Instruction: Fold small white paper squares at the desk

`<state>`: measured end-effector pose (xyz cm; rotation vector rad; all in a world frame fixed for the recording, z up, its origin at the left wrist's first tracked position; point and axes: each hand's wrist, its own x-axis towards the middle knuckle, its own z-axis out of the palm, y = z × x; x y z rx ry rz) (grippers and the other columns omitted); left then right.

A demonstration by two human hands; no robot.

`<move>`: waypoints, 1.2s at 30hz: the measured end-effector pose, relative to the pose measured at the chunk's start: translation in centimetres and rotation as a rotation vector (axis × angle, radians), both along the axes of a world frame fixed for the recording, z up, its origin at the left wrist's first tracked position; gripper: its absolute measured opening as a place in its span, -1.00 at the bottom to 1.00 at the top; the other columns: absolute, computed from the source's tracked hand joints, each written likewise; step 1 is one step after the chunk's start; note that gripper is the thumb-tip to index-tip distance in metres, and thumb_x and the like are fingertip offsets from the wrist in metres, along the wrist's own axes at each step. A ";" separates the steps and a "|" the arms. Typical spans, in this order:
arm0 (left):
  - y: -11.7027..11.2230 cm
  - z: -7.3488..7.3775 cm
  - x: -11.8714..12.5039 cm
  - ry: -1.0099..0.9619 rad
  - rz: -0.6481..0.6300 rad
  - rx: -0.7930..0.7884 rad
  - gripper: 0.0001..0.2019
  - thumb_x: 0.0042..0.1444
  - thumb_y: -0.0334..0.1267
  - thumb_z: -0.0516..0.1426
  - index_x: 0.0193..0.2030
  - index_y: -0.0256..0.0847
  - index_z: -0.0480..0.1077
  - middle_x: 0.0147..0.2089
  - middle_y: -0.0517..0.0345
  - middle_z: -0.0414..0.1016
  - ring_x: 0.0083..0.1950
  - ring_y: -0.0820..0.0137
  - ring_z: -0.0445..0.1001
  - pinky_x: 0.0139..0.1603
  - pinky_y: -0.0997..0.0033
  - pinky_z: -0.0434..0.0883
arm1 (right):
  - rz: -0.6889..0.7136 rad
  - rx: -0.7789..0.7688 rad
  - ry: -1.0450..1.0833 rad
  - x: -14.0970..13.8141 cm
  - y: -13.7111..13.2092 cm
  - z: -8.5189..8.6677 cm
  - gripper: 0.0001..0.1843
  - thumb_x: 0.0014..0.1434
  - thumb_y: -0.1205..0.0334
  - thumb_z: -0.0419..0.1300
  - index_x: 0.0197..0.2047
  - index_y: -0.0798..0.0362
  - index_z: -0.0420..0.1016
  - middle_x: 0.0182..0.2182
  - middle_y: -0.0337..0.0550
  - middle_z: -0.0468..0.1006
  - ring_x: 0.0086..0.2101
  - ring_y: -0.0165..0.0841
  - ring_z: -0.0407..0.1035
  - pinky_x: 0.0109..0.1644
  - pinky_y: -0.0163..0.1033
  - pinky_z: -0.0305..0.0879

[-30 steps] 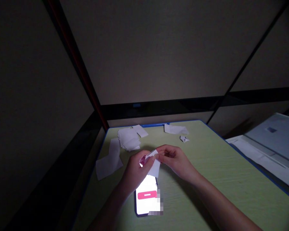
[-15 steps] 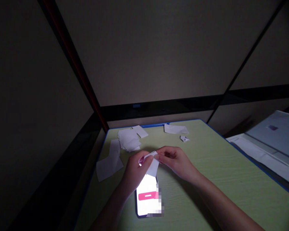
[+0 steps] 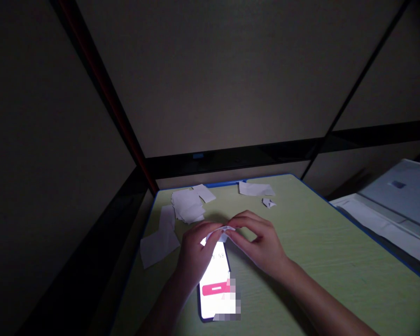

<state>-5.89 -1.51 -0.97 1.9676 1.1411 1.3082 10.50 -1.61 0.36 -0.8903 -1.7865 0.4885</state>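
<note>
A small piece of folded white paper [image 3: 222, 234] is held between both hands above the table. My left hand [image 3: 195, 247] pinches its left side between thumb and fingers. On the right side, my right hand [image 3: 261, 238] grips it with thumb and fingertips. The paper is seen nearly edge-on, so its folds are hard to make out. Just below the hands lies a phone [image 3: 217, 270] with a bright white screen and a red bar; my left hand covers part of its upper left.
On the pale green table [image 3: 301, 224], a stack of paper sheets [image 3: 187, 205] lies back left, with loose sheets [image 3: 159, 247] nearer me. A paper strip [image 3: 256, 189] and a small folded paper piece [image 3: 268, 203] lie at the back. A grey box-like object [image 3: 402, 191] stands right.
The paper has tilted from hanging down with its face visible to nearly edge-on. My right hand's fingers have arched, and more of the phone screen shows.
</note>
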 end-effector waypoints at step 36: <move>-0.2 0.3 0.0 0.043 0.106 -0.006 -0.89 0.06 -0.34 0.12 -0.29 -0.21 0.48 -0.32 0.16 0.55 -0.30 0.44 0.49 -0.25 0.53 0.38 | 0.021 0.017 0.025 0.1 0.2 -0.1 -0.92 0.09 0.30 0.19 -0.35 0.02 0.52 -0.43 -0.17 0.53 -0.37 -0.35 0.39 -0.30 -0.22 0.32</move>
